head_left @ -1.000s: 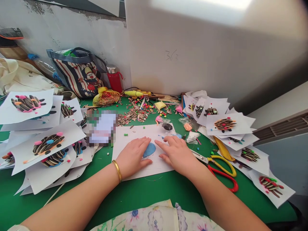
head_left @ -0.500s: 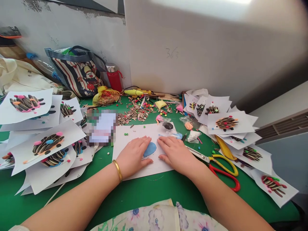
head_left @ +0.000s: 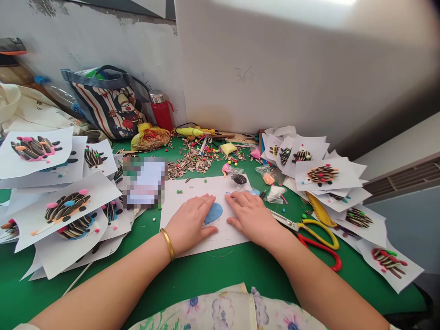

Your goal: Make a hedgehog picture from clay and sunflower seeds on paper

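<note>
A sheet of white paper (head_left: 220,245) lies on the green table in front of me. On it is a flat blue oval (head_left: 214,213), which looks like pressed clay. My left hand (head_left: 193,217) rests on the paper at the left edge of the oval, fingers stretched out and partly covering it. To the right, my right hand (head_left: 250,214) lies on the paper with fingers extended and a little bent, apart from the oval. Neither hand holds anything. Small green balls (head_left: 179,191) sit on the paper's upper left.
Scissors (head_left: 319,236) with red and yellow handles lie at right. Sunflower seeds (head_left: 192,165) are scattered behind. Bagged black clay (head_left: 239,178) touches the paper's far edge. Seed-covered hedgehog pictures (head_left: 67,206) are stacked at left and right. A blurred phone (head_left: 146,182) lies left.
My right hand's fingers have lifted and bent slightly, while my left hand stays in place. The whole view has shifted a little.
</note>
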A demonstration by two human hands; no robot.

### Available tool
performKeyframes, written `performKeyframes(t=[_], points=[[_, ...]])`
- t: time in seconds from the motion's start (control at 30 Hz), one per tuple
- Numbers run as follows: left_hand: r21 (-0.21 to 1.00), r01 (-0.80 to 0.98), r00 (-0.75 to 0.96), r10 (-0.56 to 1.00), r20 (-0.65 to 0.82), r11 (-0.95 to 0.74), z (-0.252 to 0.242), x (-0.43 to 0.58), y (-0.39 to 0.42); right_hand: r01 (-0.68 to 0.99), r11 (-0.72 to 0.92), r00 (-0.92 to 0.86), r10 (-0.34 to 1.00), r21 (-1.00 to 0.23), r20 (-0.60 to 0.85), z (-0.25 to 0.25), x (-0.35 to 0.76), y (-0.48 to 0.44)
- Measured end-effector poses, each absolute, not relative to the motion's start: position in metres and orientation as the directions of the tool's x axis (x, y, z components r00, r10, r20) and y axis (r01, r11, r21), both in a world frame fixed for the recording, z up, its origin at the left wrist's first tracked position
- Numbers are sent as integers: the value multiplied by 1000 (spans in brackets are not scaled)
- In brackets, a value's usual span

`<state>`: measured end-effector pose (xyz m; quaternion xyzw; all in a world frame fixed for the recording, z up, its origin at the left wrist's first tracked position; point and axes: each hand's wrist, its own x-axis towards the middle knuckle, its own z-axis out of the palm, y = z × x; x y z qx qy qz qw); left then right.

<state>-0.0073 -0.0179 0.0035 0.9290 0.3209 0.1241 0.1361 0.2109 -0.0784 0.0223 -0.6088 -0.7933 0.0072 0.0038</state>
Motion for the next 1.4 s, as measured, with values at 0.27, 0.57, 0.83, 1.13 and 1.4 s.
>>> performKeyframes(t=[0.27,0.57,0.83,1.13,1.4], points=[[319,566,766,628,137,-760,1,-8,-18,931,360,-362,932,-62,-20,29,212,-84],[313,571,764,631,138,-759,1,-8,-18,935,349,-353,934,-69,-49,35,215,-85],[342,560,759,633,153,-755,1,-8,-19,938,346,-346,937,-20,-48,33,209,-82],[354,562,758,637,142,-748,2,-8,-19,935,353,-353,936,-33,-4,33,208,-80],[350,569,759,639,125,-744,4,-8,-19,916,401,-401,916,3,-2,25,213,-89]])
